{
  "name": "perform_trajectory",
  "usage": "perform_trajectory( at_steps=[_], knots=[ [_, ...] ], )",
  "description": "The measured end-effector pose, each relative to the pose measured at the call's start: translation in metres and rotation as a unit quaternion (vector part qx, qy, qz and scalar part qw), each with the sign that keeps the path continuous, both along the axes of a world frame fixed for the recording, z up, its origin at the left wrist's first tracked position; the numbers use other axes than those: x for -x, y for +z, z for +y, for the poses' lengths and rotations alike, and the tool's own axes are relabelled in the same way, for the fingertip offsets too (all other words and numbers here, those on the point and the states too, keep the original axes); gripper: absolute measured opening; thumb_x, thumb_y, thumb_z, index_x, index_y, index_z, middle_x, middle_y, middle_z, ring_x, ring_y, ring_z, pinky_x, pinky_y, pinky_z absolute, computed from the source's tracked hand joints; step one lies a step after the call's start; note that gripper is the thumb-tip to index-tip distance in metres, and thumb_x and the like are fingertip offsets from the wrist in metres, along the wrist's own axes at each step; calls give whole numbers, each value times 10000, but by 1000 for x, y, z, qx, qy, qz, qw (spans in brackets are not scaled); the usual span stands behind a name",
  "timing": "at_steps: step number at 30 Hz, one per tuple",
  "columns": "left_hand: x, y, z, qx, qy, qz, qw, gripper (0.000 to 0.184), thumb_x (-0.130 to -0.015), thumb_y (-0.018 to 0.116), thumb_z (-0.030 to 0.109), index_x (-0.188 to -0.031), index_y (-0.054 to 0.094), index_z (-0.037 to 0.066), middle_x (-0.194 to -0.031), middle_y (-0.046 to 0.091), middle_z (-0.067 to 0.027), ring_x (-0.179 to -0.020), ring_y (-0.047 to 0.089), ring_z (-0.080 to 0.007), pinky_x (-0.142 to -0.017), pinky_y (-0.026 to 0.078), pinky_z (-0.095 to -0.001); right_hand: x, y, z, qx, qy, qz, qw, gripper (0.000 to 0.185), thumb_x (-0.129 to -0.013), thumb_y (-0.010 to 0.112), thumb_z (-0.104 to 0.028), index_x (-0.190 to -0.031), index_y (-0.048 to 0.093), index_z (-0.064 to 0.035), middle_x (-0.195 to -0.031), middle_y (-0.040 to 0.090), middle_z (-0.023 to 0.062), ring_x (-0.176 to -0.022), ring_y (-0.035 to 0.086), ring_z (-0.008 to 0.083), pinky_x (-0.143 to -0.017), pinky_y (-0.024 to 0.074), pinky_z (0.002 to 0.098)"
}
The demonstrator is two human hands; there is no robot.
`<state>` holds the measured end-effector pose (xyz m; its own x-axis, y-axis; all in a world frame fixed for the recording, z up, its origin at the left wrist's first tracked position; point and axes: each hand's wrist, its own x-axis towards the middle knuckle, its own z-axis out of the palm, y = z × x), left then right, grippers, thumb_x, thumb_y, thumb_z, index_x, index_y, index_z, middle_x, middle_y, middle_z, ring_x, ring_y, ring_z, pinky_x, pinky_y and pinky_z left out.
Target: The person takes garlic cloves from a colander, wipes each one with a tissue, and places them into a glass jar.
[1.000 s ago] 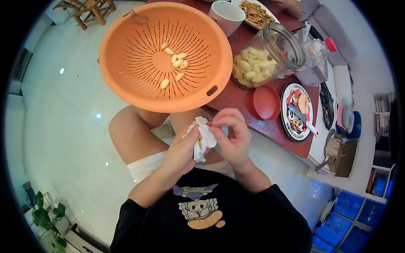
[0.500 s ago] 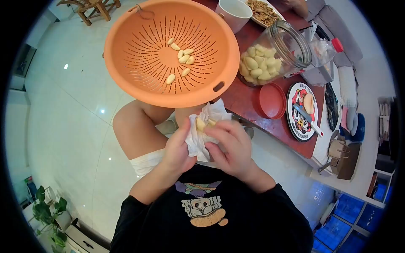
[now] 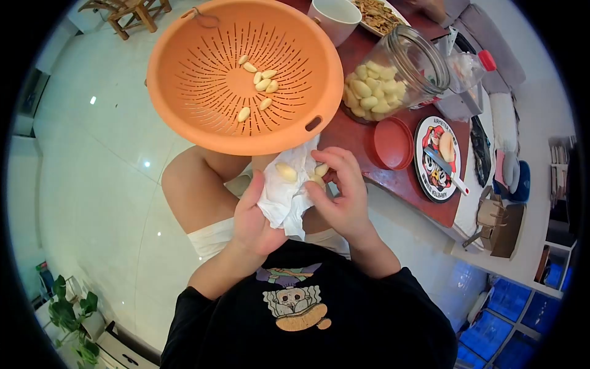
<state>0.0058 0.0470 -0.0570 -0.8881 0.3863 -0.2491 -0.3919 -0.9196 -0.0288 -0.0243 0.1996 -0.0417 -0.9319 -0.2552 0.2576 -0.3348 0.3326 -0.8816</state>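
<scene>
A crumpled white paper tissue (image 3: 284, 205) lies across my left hand (image 3: 251, 222), whose thumb and fingers hold it from the left. One peeled garlic clove (image 3: 286, 172) rests on top of it. My right hand (image 3: 345, 200) pinches peeled garlic cloves (image 3: 321, 170) between thumb and fingers, by the tissue's right side; some of them are partly hidden. Just beyond both hands sits an orange colander (image 3: 246, 144) with several peeled cloves spread over its slotted bottom. To its right, a glass jar (image 3: 424, 58) is partly filled with peeled cloves.
On the red table (image 3: 353, 144) are a red lid (image 3: 393, 144), a patterned plate (image 3: 424, 178) with a knife (image 3: 447, 171), and a white cup (image 3: 335, 18). A dish of food (image 3: 378, 15) stands at the back, near another person's arm (image 3: 433, 7).
My hands have moved apart and the tissue has opened out, leaving one clove exposed on it. My right hand has shifted slightly right with cloves in its fingers.
</scene>
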Motion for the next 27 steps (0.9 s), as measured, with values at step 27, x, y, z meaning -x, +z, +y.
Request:
perform_trajectory(
  at_steps=[27],
  knots=[
    [-3, 2, -3, 57, 6, 42, 997, 569, -976, 264, 405, -1391, 228, 17, -1402, 330, -159, -1293, 335, -311, -1078, 262, -451, 8, 20, 11, -7, 74, 102, 992, 236, -758, 685, -36, -953, 553, -22, -957, 550, 102, -801, 575, 180, -686, 470, 274]
  ],
)
